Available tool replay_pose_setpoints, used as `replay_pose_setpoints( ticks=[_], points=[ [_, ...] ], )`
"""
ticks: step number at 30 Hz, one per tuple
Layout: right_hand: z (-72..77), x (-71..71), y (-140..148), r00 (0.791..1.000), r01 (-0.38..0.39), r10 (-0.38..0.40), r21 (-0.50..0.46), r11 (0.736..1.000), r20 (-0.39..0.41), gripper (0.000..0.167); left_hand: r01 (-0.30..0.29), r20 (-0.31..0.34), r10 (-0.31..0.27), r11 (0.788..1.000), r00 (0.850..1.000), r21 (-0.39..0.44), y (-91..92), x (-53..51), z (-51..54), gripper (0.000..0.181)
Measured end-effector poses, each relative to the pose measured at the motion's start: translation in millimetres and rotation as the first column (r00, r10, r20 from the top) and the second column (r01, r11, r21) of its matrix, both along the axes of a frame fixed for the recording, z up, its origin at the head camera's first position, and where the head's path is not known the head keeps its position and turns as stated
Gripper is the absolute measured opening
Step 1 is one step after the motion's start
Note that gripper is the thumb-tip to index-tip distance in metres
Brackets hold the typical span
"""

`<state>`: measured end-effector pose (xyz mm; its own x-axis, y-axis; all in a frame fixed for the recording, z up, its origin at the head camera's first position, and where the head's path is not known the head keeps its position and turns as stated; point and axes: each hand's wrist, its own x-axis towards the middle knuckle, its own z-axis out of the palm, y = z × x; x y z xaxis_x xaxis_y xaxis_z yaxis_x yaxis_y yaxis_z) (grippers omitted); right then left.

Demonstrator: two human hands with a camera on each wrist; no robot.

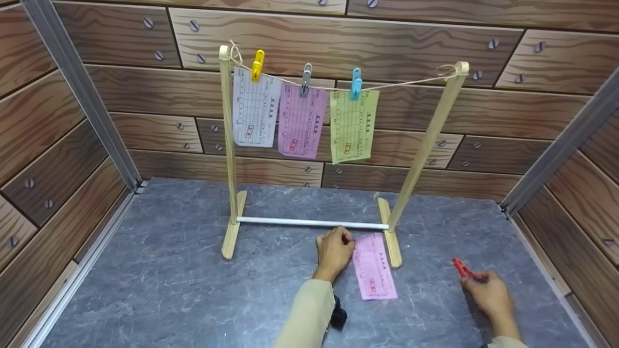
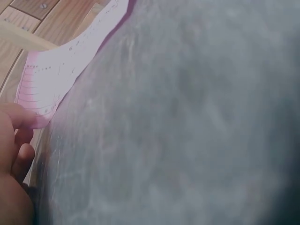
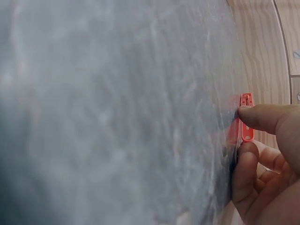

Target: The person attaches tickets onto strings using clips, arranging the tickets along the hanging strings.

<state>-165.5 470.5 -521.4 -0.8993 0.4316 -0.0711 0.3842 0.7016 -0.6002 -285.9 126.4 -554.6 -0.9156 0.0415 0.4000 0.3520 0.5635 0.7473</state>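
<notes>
A pink printed slip [image 1: 375, 270] lies on the table by the rack's right foot, its upper part raised a little. At its upper left corner my left hand [image 1: 334, 252] pinches the paper. The left wrist view shows that slip [image 2: 70, 63] curving up from the fingertips of the left hand [image 2: 14, 145]. Off to the right, low over the tabletop, my right hand [image 1: 491, 297] holds a red clothespin [image 1: 462, 267] by one end. In the right wrist view, the clothespin [image 3: 247, 125] is between the thumb and fingers of the right hand [image 3: 276, 154].
A wooden rack [image 1: 228, 135] with a white crossbar [image 1: 309, 223] carries a sagging string [image 1: 406, 84]. From it hang a white slip [image 1: 254, 108] under a yellow clothespin [image 1: 257, 65], a pink slip [image 1: 301, 125] under a grey one, and a yellow-green slip [image 1: 353, 128] under a blue one.
</notes>
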Motion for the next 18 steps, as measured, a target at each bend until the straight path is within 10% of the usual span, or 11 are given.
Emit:
replay_pose_setpoints(
  ticks=[18],
  points=[
    [4.3, 14.6, -6, 0.996, 0.007, -0.035, -0.334, 0.943, -0.079, 0.049, 0.073, 0.088, -0.095, 0.972, 0.992, 0.223, -8.8, 3.2, 0.3, 0.013]
  ],
)
